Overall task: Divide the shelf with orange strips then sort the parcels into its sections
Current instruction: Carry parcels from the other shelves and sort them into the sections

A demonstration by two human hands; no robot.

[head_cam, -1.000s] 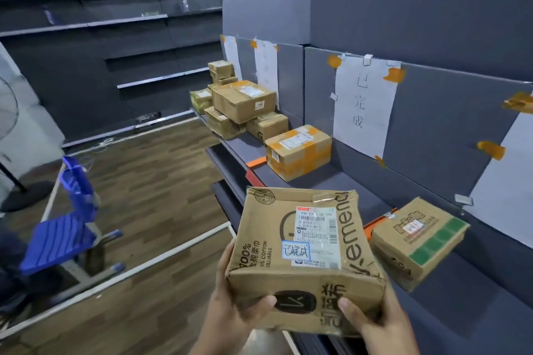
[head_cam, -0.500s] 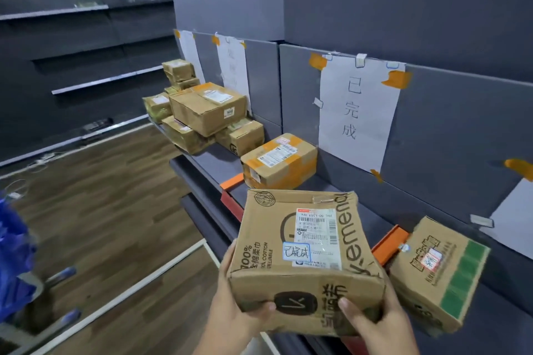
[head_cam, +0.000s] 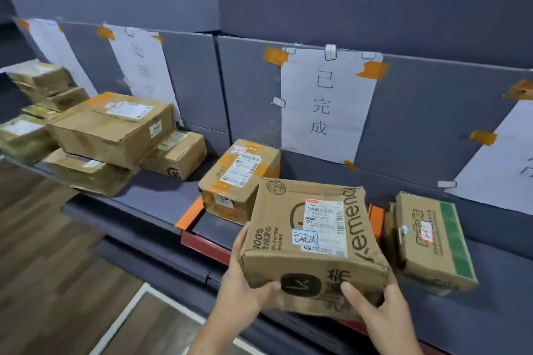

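The long dark shelf (head_cam: 161, 199) runs right across the view, and everything places off it. Pinned to its back panel is a white paper sign (head_cam: 326, 104) with handwritten characters, held by orange tape. On the shelf's left end sits a pile of brown parcels (head_cam: 112, 127), stacked and overlapping. Over the shelf's front edge, below that sign, comes the held parcel (head_cam: 314, 242), a printed cardboard box with a shipping label on top. Behind it on the shelf, a tape-patched box (head_cam: 239, 179); to its right, a green-striped box (head_cam: 432, 239). Two orange strips cross the shelf, one (head_cam: 190, 213) left of the taped box, one (head_cam: 376, 219) beside the striped box. Left hand (head_cam: 245, 282) grips the parcel's near-left corner, thumb on the front; right hand (head_cam: 377, 314) clasps the near-right corner likewise.
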